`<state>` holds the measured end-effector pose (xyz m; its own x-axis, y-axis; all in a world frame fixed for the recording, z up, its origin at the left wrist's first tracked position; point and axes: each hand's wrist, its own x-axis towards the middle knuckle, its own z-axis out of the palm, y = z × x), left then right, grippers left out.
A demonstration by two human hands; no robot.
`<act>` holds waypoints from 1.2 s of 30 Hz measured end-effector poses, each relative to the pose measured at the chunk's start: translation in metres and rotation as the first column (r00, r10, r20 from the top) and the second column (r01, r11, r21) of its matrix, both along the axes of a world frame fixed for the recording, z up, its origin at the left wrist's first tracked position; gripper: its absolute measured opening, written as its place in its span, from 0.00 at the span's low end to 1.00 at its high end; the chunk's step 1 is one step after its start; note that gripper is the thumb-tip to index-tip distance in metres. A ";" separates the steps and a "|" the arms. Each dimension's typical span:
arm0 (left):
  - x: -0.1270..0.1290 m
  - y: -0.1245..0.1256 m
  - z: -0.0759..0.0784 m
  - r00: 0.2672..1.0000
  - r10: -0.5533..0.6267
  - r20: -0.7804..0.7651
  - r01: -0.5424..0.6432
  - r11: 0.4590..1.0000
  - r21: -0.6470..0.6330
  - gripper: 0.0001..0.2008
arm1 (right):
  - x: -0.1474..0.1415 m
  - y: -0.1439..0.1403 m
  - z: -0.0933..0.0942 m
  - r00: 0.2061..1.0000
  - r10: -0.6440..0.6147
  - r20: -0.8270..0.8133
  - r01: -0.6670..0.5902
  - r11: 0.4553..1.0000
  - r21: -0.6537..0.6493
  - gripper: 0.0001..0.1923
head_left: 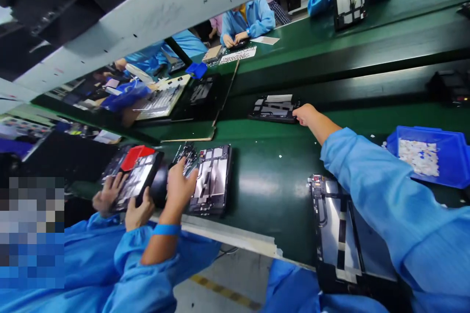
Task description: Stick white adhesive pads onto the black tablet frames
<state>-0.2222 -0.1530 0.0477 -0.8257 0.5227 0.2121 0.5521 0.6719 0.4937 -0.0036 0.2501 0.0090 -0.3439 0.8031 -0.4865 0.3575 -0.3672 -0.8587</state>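
Looking in through the head camera, I find the near panel [332, 234] closest, on the near left side of the blue bin [453, 159], its long axis pointing away from my body. Much farther left of the bin, my left hand [179, 183] is half spread against the panel pile [215, 181]; whether it grips, I cannot tell. Beyond and left of the bin, the far panel [275, 108] lies crosswise, its right end pinched by my right hand [305, 113], clearly the nearer one.
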 end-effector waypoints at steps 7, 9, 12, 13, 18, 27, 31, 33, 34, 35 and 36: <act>0.144 0.107 -0.022 0.344 -0.404 0.848 -0.241 0.834 0.495 0.25 | 0.007 -0.052 0.042 0.983 -0.040 -0.178 -0.006 0.968 -0.251 0.15; 0.177 0.138 -0.025 0.102 -0.466 0.879 -0.315 0.823 0.473 0.23 | 0.041 -0.088 0.052 0.970 -0.050 -0.239 -0.012 0.968 -0.252 0.07; 0.216 0.158 -0.022 0.101 -0.603 0.791 -0.325 0.732 0.599 0.21 | 0.125 -0.147 0.054 0.948 -0.034 -0.315 -0.047 0.968 -0.246 0.10; 0.227 0.156 -0.019 0.129 -0.632 0.764 -0.294 0.711 0.638 0.19 | 0.160 -0.164 0.051 0.933 -0.014 -0.359 -0.077 0.968 -0.238 0.13; 0.274 0.115 -0.004 0.022 -0.632 0.775 0.107 0.772 0.626 0.15 | 0.326 -0.216 0.023 0.898 -0.041 -0.437 -0.041 0.984 -0.176 0.29; 0.281 0.067 -0.014 0.519 -0.611 0.598 0.787 0.615 -0.055 0.21 | 0.394 -0.258 -0.042 0.965 0.234 0.120 -0.252 0.951 0.177 0.41; 0.263 0.090 -0.022 0.669 -0.685 0.288 0.733 0.674 -0.098 0.15 | 0.389 -0.233 -0.037 0.932 0.193 0.307 -0.306 0.872 0.382 0.32; 0.257 0.112 -0.028 0.684 -0.706 0.187 0.724 0.689 -0.047 0.14 | 0.379 -0.217 -0.024 0.937 0.133 0.323 -0.282 0.832 0.477 0.30; 0.255 0.122 -0.031 0.673 -0.721 0.164 0.734 0.679 -0.026 0.14 | 0.371 -0.210 -0.016 0.940 0.125 0.317 -0.281 0.811 0.513 0.29; 0.254 0.131 -0.034 0.655 -0.739 0.158 0.749 0.662 -0.007 0.14 | 0.362 -0.204 -0.008 0.941 0.138 0.309 -0.292 0.790 0.538 0.26; 0.254 0.137 -0.037 0.637 -0.754 0.159 0.763 0.647 0.013 0.14 | 0.352 -0.199 0.001 0.941 0.160 0.297 -0.307 0.769 0.561 0.24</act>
<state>0.0315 -0.0158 0.0106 -0.1513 0.9848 0.0847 0.8081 0.0739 0.5844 0.3486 0.0513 0.0095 -0.5035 0.8636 -0.0274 0.5681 0.3070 -0.7635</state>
